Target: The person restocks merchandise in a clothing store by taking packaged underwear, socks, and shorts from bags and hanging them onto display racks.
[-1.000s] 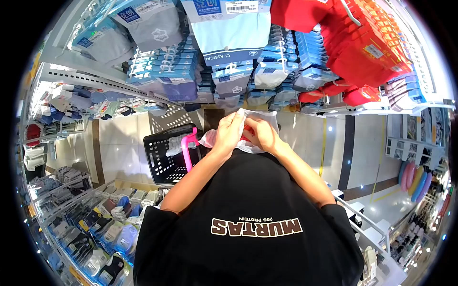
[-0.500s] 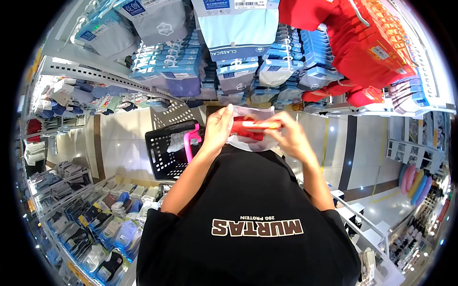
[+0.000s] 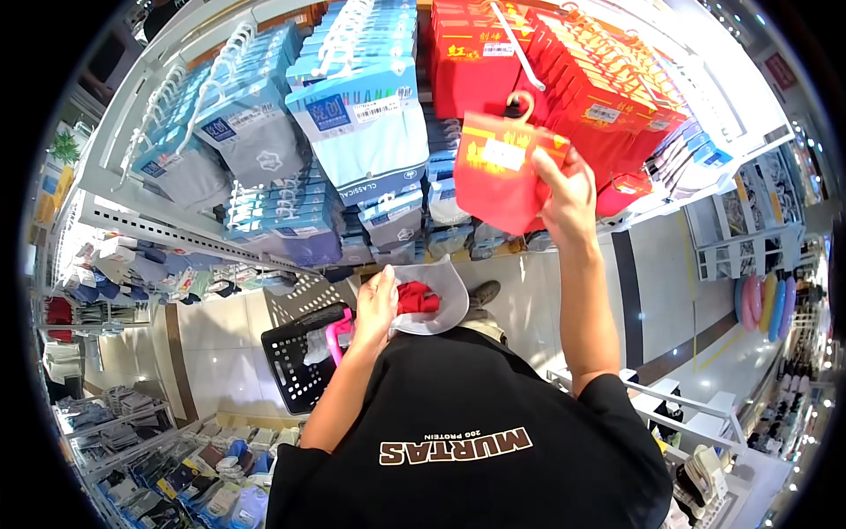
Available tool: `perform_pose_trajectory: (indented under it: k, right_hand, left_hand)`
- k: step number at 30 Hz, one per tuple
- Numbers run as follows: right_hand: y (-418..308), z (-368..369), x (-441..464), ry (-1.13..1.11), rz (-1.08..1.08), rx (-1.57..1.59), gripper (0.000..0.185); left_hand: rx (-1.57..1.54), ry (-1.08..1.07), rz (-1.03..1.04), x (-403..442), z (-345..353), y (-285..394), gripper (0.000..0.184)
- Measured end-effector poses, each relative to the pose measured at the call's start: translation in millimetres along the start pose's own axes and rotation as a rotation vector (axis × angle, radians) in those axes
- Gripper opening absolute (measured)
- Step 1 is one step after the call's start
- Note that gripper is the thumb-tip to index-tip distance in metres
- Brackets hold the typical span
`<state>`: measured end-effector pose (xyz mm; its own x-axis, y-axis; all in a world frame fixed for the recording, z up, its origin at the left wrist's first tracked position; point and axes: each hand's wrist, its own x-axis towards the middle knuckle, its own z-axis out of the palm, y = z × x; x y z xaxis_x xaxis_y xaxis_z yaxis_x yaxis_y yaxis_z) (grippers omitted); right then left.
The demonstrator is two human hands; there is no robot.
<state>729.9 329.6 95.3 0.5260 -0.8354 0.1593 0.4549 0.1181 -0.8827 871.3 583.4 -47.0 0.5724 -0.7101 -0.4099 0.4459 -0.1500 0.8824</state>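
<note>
My right hand (image 3: pixel 568 196) is raised at the rack and pinches the edge of a red hanging pack (image 3: pixel 495 181), which has gold print, a white price label and a small orange hook on top. My left hand (image 3: pixel 377 307) is closed on the side of a pale translucent plastic bag (image 3: pixel 453 304) in front of my chest. Inside that bag's open mouth lies a bunched red cloth item (image 3: pixel 416 298). Just behind the raised pack hang rows of similar red packs (image 3: pixel 590 97) on metal hooks.
Light blue packs (image 3: pixel 357 119) of garments fill the hooks to the left. A black shopping basket (image 3: pixel 295 370) with a pink handle (image 3: pixel 336 332) stands at my left. Bins of packaged socks (image 3: pixel 207 476) lie lower left. Colored swim rings (image 3: pixel 765 307) stand far right.
My right hand has left the bag area and risen to the rack, now with the red pack in it. My left hand keeps the bag, slightly lower. The view has shifted.
</note>
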Motion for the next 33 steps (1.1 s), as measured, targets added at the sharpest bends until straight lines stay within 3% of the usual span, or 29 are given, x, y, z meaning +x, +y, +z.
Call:
perform_pose_trajectory:
  k: [3,7,12,15,18,21,22,25,27,29,30,31,33]
  right_hand:
    - [-4,10,35,0.037,-0.193,-0.089,0.029]
    - [-1,35,78,0.028,-0.459,0.045,0.024]
    - [14,42,121,0.004,-0.427,-0.143,0.022]
    - [27,37,141,0.13,-0.317,-0.124,0.028]
    - [28,32,155,0.119,-0.242,-0.256,0.044]
    - [31,37,162,0.163,-0.254,-0.275,0.045]
    - [40,35,169,0.183,-0.371,-0.336,0.05]
    - [45,37,149,0.303,-0.457,-0.584,0.057]
    - [54,26,134,0.247,-0.385,-0.696,0.071]
    - [68,23,107,0.137,-0.398,-0.48,0.073]
    - [69,24,86,0.143,-0.358,-0.532,0.072]
    - [78,26,63,0.213,-0.309,-0.379,0.066]
    - [74,40,-2,0.241,-0.41,-0.538,0.053]
  left_hand:
    - [-0.004,0.008,0.033,-7,2,5,0.045]
    - [-0.013,0.006,0.071,-7,0,-1,0.045]
    - [0.04,-0.003,0.007,-14,5,-1,0.046]
    - [0.055,-0.024,0.016,-12,7,-6,0.046]
    - [0.063,-0.027,0.007,-13,6,-6,0.046]
    - [0.073,-0.038,-0.005,-10,7,-5,0.046]
    - [0.076,-0.049,0.0,-9,7,-5,0.046]
    - [0.099,-0.065,0.009,-8,7,-4,0.046]
    - [0.124,-0.047,0.02,-5,6,-8,0.047]
    - [0.161,-0.024,0.047,-2,5,-14,0.048]
    - [0.15,-0.022,0.05,-3,6,-13,0.048]
    - [0.138,-0.02,0.052,-4,6,-11,0.049]
    - [0.129,-0.012,0.052,-2,4,-12,0.049]
